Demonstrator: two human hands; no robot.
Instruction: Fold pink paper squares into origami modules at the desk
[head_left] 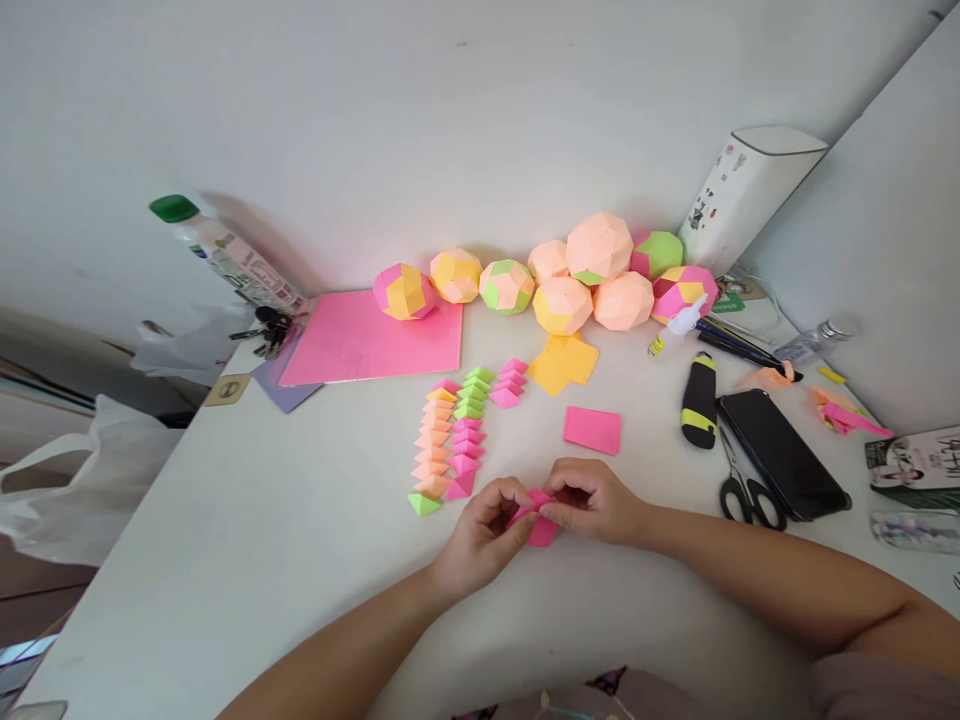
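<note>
Okay, left hand (484, 540) and right hand (598, 503) both pinch partly folded pink paper (543, 535) toward front edge of bench (300, 530); folded pieces (465, 465), balls (600, 248) look done, pink slips (592, 429) seemingly left.

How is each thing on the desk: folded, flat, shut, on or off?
Left hand: pinching paper
Right hand: pinching paper too
Held pink paper: partly folded
Small folded pieces: lined up
Paper balls: put together
Orange paper: flat, overlapping
Green-capped bottle: capped
Phone: screen dark
Scissors: lying flat
</note>
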